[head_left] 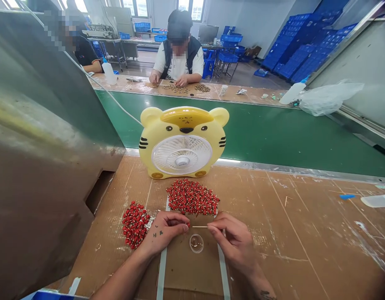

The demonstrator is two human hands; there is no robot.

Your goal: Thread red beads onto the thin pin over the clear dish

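My left hand (164, 231) is closed in a pinch on a small red piece (188, 225) at its fingertips. My right hand (234, 239) pinches a thin stick (199, 226) whose tip points left at that piece. Between the hands, just below, sits a small clear round dish (196, 243) on the cardboard. A large heap of red pieces (192, 197) lies just beyond the hands. A smaller heap of red pieces (135, 223) lies left of my left hand.
A yellow tiger-shaped fan (183, 141) stands behind the heaps. A big metal panel (39, 146) walls off the left. Beyond a green belt (273, 133), a seated person (179, 54) sorts small parts; another person (83, 50) sits far left. A bottle (292, 92) and plastic bag (328, 98) lie right.
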